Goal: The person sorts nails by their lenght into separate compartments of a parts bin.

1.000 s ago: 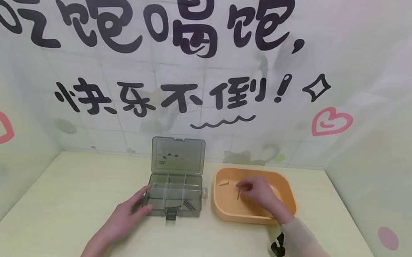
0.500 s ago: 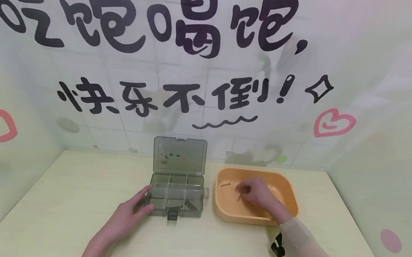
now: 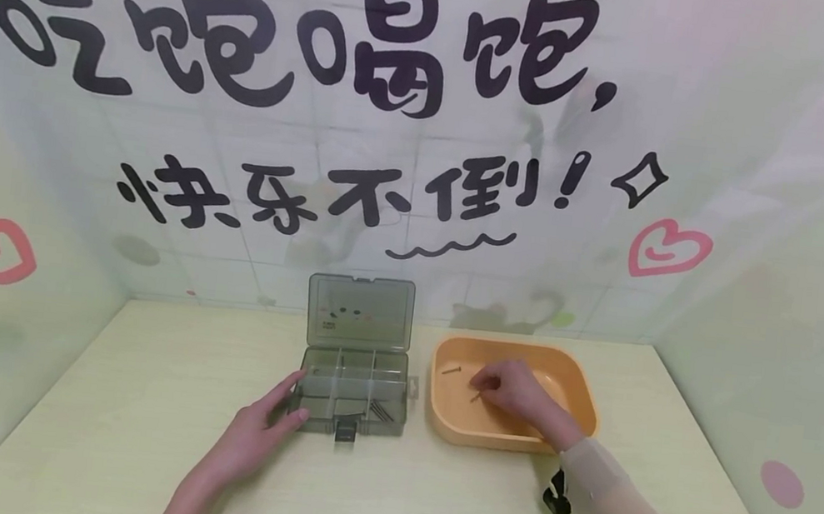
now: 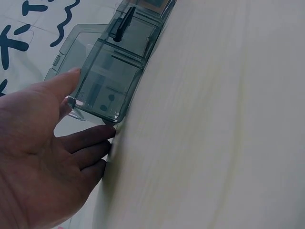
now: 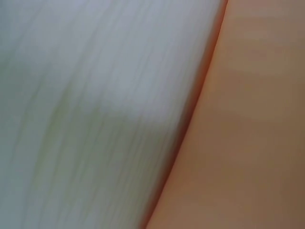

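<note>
My right hand (image 3: 515,388) is inside the orange tray (image 3: 450,427) in the head view, its thumb and fingers pinching a small screw (image 3: 476,397). A second screw (image 3: 452,370) lies on the tray floor to the left. My left hand (image 3: 253,441) rests at the left side of a grey see-through compartment box (image 3: 353,388), whose lid (image 3: 361,310) is raised. Several dark screws (image 3: 381,410) lie in its front right compartment. In the left wrist view the left hand (image 4: 52,148) has its thumb over the box (image 4: 107,81) and its other fingers loosely extended by the corner.
The box's black front latch (image 3: 345,429) hangs down towards the table (image 3: 371,504). A printed wall (image 3: 273,142) stands right behind box and tray. A black strap piece (image 3: 557,497) shows beside the right sleeve (image 3: 613,500). Side walls flank the table.
The screw at my right fingertips has tipped from upright to a slant. My right hand has barely moved in the tray, and the left hand stays by the box.
</note>
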`<state>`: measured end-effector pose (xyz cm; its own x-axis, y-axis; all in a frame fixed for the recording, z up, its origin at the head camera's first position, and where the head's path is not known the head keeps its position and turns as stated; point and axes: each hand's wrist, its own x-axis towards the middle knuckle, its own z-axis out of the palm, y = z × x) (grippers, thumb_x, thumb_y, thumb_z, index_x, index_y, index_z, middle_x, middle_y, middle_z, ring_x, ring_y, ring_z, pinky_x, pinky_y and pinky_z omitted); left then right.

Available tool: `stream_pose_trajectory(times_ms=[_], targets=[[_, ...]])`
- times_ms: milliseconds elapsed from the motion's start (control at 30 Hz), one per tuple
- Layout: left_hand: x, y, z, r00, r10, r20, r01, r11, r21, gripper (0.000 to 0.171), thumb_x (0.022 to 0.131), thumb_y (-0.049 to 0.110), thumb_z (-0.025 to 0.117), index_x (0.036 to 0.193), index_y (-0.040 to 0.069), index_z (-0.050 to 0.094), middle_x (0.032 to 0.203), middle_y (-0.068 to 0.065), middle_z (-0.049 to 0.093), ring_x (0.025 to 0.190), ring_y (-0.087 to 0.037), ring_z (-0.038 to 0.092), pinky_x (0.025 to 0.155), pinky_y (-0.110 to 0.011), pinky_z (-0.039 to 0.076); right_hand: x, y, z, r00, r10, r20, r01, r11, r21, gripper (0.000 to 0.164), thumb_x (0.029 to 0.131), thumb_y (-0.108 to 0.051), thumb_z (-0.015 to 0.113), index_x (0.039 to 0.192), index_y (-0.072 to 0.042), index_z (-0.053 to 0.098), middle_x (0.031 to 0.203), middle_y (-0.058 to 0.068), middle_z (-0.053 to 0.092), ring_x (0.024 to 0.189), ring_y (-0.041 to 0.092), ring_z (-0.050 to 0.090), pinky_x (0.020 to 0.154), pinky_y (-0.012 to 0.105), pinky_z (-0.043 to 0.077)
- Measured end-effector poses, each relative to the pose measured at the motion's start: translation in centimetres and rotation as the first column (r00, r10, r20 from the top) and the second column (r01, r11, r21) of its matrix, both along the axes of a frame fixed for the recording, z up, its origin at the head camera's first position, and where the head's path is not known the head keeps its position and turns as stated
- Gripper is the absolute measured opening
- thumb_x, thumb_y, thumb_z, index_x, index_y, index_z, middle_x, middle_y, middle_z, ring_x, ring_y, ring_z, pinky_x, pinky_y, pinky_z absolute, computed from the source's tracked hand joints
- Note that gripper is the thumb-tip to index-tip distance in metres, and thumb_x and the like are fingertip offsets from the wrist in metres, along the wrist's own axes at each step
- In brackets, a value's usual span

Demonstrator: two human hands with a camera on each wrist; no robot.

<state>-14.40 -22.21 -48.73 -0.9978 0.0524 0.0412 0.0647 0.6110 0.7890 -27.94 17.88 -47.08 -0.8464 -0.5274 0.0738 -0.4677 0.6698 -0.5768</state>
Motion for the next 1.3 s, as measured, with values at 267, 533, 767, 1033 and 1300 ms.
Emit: stream_pose_trajectory(times_ms=[267,533,767,1033,1300], targets=[[0.14,0.07,0.17,1.0,-0.002,0.002,0.002,1.0,0.006,0.068,0.104,0.042,0.061,0.162,0.021,0.033,0.15,-0.032,0.044,0.139,-0.053,0.039,0.113,-0.068,0.028,0.01,0.09,-0.3,1.0,-0.001,-0.023,0.002,1.0,0.019,0.018,0.085,0.008,0.07,0.097,-0.001,0.08,0.094,0.005,0.077,0.088,0.018,0.066,0.08,0.037,0.058],[0.06,0.12,0.1,1.0,0.001,0.004,-0.001,1.0,0.007,0.068,0.104,0.041,0.062,0.162,0.021,0.033,0.15,-0.033,0.045,0.139,-0.053,0.039,0.113,-0.068,0.028,0.09,0.1,-0.43,0.997,-0.005,-0.083,0.009,0.999,0.042,0.011,0.093,0.0,0.07,0.099,0.0,0.08,0.097,0.009,0.076,0.092,0.024,0.07,0.082,0.041,0.059],[0.15,0.08,0.31,1.0,0.001,0.01,-0.001,1.0,0.002,0.068,0.104,0.041,0.061,0.162,0.021,0.033,0.151,-0.031,0.044,0.14,-0.053,0.038,0.114,-0.067,0.028,0.25,-0.01,-0.06,0.995,-0.019,-0.1,0.019,1.0,0.001,0.008,0.094,-0.001,0.072,0.097,0.002,0.079,0.094,0.011,0.075,0.09,0.026,0.069,0.082,0.042,0.059],[0.2,0.11,0.43,1.0,0.0,0.016,0.0,1.0,0.002,0.067,0.104,0.038,0.062,0.162,0.021,0.033,0.151,-0.031,0.044,0.14,-0.052,0.038,0.114,-0.067,0.028,0.21,0.18,0.11,0.997,-0.06,-0.044,0.058,0.997,-0.055,0.009,0.091,0.001,0.072,0.096,-0.001,0.079,0.093,0.007,0.074,0.086,0.019,0.064,0.079,0.037,0.056],[0.24,0.14,0.42,1.0,0.003,0.019,-0.003,1.0,0.002,0.067,0.104,0.038,0.061,0.162,0.022,0.033,0.15,-0.031,0.045,0.14,-0.052,0.038,0.114,-0.067,0.028,0.46,-0.07,0.47,1.0,-0.028,0.012,0.029,0.997,-0.075,0.011,0.089,0.001,0.072,0.097,-0.001,0.079,0.092,0.004,0.075,0.082,0.014,0.062,0.076,0.032,0.055]])
